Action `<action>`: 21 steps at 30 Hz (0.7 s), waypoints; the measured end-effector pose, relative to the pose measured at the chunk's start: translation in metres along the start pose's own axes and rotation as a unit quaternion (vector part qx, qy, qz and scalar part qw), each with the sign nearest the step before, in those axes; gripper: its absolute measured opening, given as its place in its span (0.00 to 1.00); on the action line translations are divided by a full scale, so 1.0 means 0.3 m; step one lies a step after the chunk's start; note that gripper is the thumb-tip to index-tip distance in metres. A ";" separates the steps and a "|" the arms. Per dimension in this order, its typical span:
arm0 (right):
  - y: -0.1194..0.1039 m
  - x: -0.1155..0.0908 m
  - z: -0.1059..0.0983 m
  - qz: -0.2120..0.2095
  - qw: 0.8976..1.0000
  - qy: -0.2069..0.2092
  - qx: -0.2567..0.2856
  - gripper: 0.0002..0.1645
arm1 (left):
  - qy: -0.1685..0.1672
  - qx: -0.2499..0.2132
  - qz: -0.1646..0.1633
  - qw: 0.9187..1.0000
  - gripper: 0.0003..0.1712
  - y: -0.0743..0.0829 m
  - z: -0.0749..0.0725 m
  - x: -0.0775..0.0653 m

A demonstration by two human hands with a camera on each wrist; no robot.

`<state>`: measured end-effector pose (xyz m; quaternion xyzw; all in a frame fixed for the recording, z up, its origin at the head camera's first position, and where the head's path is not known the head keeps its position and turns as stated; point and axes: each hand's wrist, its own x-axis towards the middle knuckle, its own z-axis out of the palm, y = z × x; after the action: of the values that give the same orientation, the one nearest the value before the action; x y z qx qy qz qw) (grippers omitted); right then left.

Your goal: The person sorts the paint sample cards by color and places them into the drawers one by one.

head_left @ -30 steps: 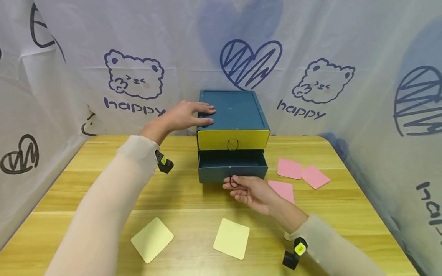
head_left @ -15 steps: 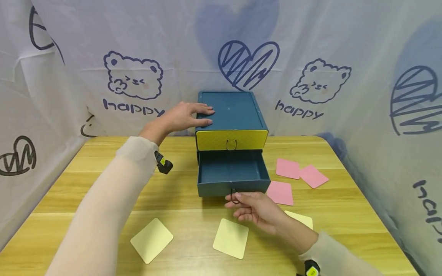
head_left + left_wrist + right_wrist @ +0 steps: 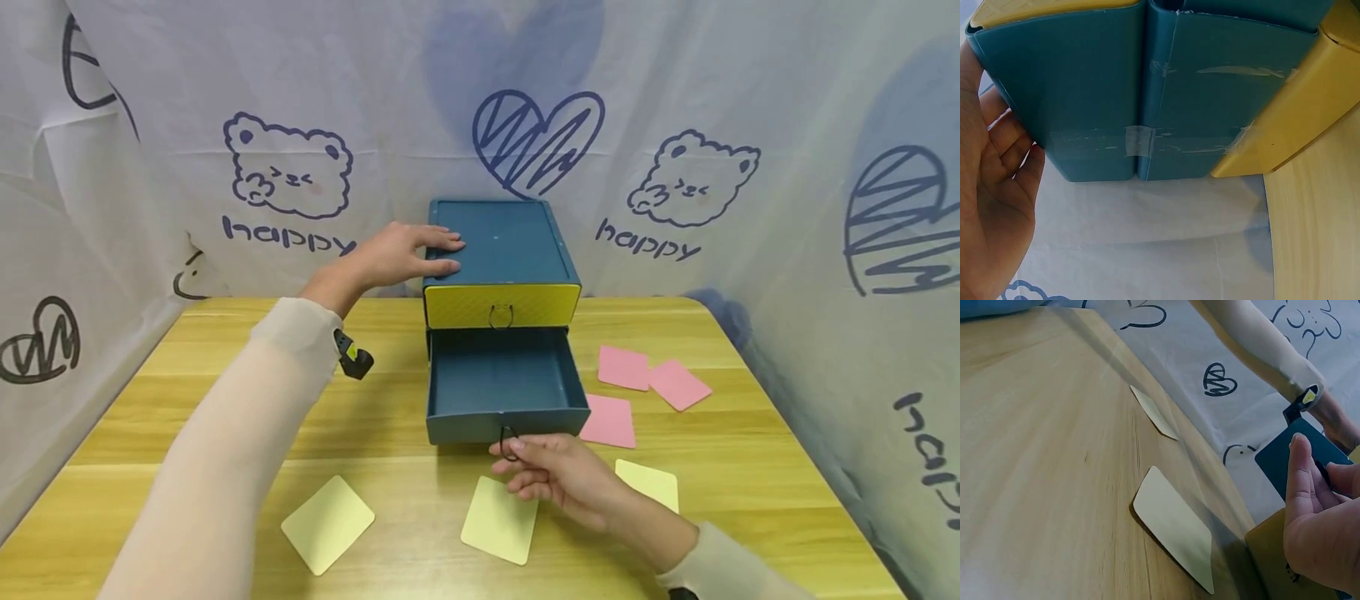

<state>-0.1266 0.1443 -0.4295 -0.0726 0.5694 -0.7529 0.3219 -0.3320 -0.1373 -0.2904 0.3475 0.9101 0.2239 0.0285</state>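
A small drawer cabinet (image 3: 495,242) with a dark blue top stands at the back of the table. Its upper yellow drawer (image 3: 457,307) is closed, with a black ring on the front. Below it, the blue drawer (image 3: 498,371) is pulled well out, with nothing inside. My right hand (image 3: 562,475) pinches the black ring pull (image 3: 507,433) on that drawer between thumb and fingers. My left hand (image 3: 397,254) rests on the cabinet's upper left edge, fingers extended over the top. In the left wrist view, a yellow tier (image 3: 1297,112) shows at the cabinet's bottom.
Pink cards (image 3: 624,367) lie to the right of the cabinet, one partly behind the drawer. Yellow cards (image 3: 327,525) are spread nearer the front of the wooden table (image 3: 187,467). One yellow card (image 3: 498,529) lies just below the right hand. A printed cloth (image 3: 412,100) hangs behind.
The blue drawer has slid out towards me, drawn by my right hand on its ring pull, so its inside now shows. My left hand has stayed on the cabinet top.
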 end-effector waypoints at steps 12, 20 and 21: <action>0.035 -0.025 -0.025 -0.086 0.964 0.016 -0.252 0.25 | -0.008 -0.002 -0.007 1.000 0.35 0.006 -0.003 0.004; 0.084 -0.043 -0.033 -0.146 0.862 0.015 -0.486 0.31 | -0.005 0.009 -0.005 1.000 0.35 0.006 -0.006 0.000; 0.092 -0.044 -0.035 -0.155 0.845 0.019 -0.512 0.32 | -0.005 0.011 -0.003 1.000 0.35 0.006 -0.004 0.000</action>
<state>-0.1102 0.1563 -0.4545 -0.3002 0.8612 -0.3959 0.1069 -0.3311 -0.1366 -0.2884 0.3459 0.9135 0.2121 0.0305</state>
